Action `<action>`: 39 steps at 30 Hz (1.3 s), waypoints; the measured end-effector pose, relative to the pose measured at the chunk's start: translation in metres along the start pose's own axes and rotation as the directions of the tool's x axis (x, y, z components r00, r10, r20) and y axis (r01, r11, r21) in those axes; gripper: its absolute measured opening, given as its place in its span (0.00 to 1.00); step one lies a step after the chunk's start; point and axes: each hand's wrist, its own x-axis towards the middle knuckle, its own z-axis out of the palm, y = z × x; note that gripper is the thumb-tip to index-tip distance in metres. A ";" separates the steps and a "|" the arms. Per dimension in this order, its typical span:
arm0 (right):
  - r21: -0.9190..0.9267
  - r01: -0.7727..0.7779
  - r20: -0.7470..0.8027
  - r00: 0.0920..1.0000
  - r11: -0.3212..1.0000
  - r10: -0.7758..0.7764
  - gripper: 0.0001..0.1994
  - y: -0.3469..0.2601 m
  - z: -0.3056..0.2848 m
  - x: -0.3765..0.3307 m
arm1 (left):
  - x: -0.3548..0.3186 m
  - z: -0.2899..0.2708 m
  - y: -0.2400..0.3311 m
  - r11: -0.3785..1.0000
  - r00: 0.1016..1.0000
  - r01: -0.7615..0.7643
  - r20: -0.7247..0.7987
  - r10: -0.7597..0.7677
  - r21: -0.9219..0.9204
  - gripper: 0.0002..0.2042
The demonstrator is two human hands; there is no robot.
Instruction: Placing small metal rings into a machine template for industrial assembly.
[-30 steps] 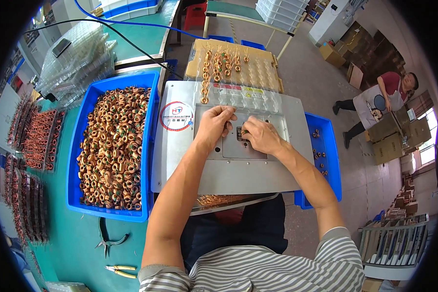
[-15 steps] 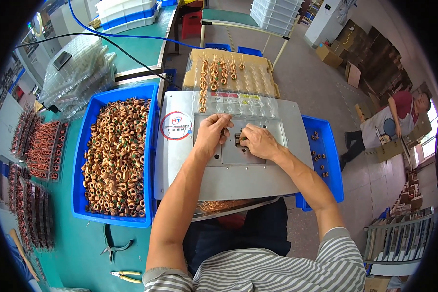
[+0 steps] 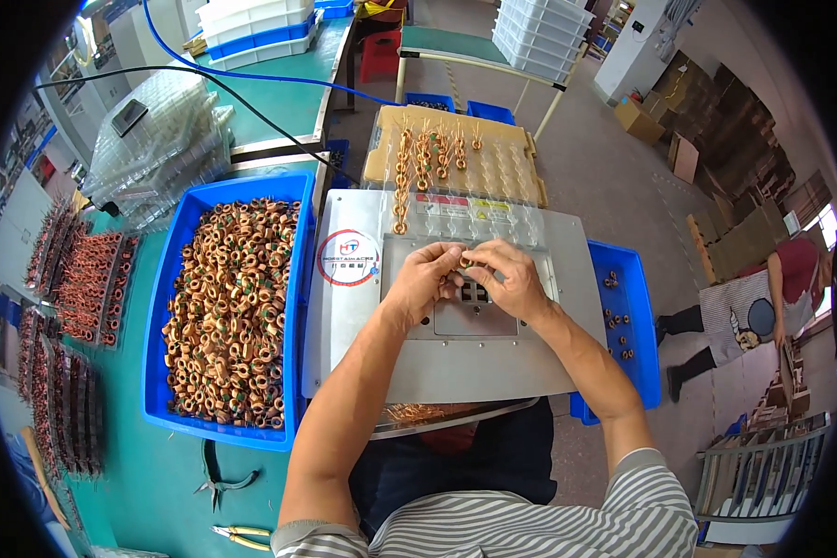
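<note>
My left hand (image 3: 426,282) and my right hand (image 3: 514,281) meet fingertip to fingertip over the metal machine top (image 3: 474,367). Between them is a small copper-wound ring coil (image 3: 466,264), pinched by both and partly hidden by the fingers. Just below the fingers shows the square slotted opening (image 3: 475,295) in the machine's inset plate. Behind my hands, a clear plastic tray (image 3: 507,167) carries rows of similar coils (image 3: 424,160) on its left part, with bare pockets to the right.
On my left a blue bin (image 3: 293,372) is heaped with coils. A smaller blue bin (image 3: 644,321) at right holds several. Black-handled pliers (image 3: 216,479) and yellow-handled cutters (image 3: 242,535) lie on the green table (image 3: 149,465). A person (image 3: 753,302) bends over at far right.
My right hand has risen from the slotted opening with a coil and joined my left fingertips. The view has shifted slightly. The person at right has bent forward.
</note>
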 end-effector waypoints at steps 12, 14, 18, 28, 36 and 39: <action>0.050 -0.181 0.053 0.983 0.982 0.178 0.09 0.008 -0.006 0.012 | 0.008 -0.002 0.004 0.997 1.000 -0.008 0.020 0.009 -0.072 0.11; 0.112 -0.219 0.132 0.970 0.969 0.204 0.11 0.009 -0.010 0.018 | 0.007 -0.005 0.005 0.996 0.999 -0.019 0.029 0.021 -0.083 0.11; 0.104 -0.352 0.014 0.936 0.930 0.352 0.15 0.076 -0.020 0.065 | 0.005 -0.003 0.011 0.994 0.999 -0.007 -0.046 0.002 -0.110 0.11; -0.305 -0.647 -0.171 0.759 0.699 0.628 0.13 0.200 0.000 0.206 | 0.007 -0.009 0.023 0.972 0.996 -0.057 -0.076 0.040 -0.226 0.13; -0.205 -0.713 -0.191 0.701 0.671 0.687 0.10 0.202 0.004 0.220 | 0.003 -0.006 0.032 0.971 0.998 -0.034 -0.067 0.019 -0.235 0.13; -0.290 -0.608 -0.282 0.792 0.739 0.541 0.09 0.181 0.003 0.209 | 0.000 -0.011 0.030 0.966 0.996 -0.030 -0.088 0.007 -0.258 0.13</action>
